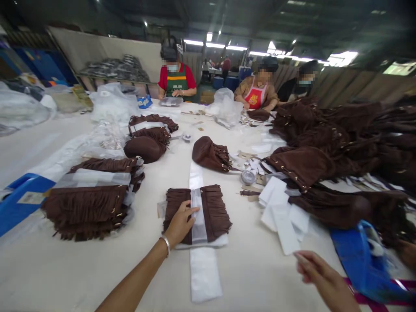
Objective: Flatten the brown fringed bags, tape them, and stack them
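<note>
A dark brown fringed bag (216,212) lies flat on the table in front of me. A clear band (199,232) runs across its middle over a white strip. My left hand (180,223) rests on the bag with its fingers stretched out, the fingertips on the band. Beneath the bag, a long white strip (205,273) sticks out toward me and away from me. My right hand (320,275) hovers at the lower right, apart from the bag and slightly blurred. Its fingers are drawn together; anything between them is hidden. White paper strips (281,216) lie just beyond it.
A blue tape dispenser (357,260) stands at right, another blue tool (24,199) at left. Banded bags (86,203) are stacked on the left; a loose brown bag (209,154) lies ahead. Brown bags (338,143) heap up at right. Across the table, co-workers (177,80) handle items.
</note>
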Demonstrator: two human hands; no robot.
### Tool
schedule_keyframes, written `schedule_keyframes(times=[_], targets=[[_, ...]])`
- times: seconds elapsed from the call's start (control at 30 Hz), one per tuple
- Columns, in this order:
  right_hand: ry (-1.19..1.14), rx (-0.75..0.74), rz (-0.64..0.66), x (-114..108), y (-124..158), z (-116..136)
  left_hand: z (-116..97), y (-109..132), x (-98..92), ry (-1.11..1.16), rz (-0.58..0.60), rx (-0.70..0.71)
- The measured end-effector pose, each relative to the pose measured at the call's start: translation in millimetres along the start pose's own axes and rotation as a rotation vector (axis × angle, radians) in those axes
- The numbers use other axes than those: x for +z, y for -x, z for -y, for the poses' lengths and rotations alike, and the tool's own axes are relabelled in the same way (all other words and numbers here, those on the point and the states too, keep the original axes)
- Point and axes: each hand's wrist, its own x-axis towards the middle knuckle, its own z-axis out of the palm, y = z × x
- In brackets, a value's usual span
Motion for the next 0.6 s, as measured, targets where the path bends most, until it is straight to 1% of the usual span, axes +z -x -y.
schedule_keyframes(times=[0.07, 0.13, 0.17, 0.2, 0.23, 0.27, 0.3, 0.37, 0.47, 0.6], targets=[[-0.106, -0.058, 0.289, 65, 2, 33, 2, 0, -0.1, 0.007, 0.001, 0.008], [-0.179, -0.102, 0.487, 136, 4, 72, 3, 0, -0.8, 0.009, -0.001, 0.014], [-0.198, -0.110, 0.564, 167, 5, 90, 3, -1, -1.1, 0.011, -0.004, 0.017], [-0.207, -0.102, 0.606, 194, 4, 105, 4, -1, -1.3, 0.012, -0.008, 0.019], [-0.186, -0.089, 0.623, 216, 3, 117, 4, -1, -1.4, 0.015, -0.012, 0.022], [-0.137, -0.084, 0.625, 232, 0, 125, 5, -1, -1.4, 0.020, -0.015, 0.025], [-0.074, -0.083, 0.612, 244, -3, 130, 6, -1, -1.3, 0.025, -0.016, 0.029], [0.060, -0.091, 0.575, 258, -10, 133, 8, 0, -1.1, 0.040, -0.018, 0.037], [0.184, -0.086, 0.525, 267, -18, 132, 11, 0, -0.7, 0.065, -0.022, 0.047], [0.326, -0.073, 0.468, 274, -17, 138, 13, 0, -0.7, 0.085, -0.018, 0.052]])
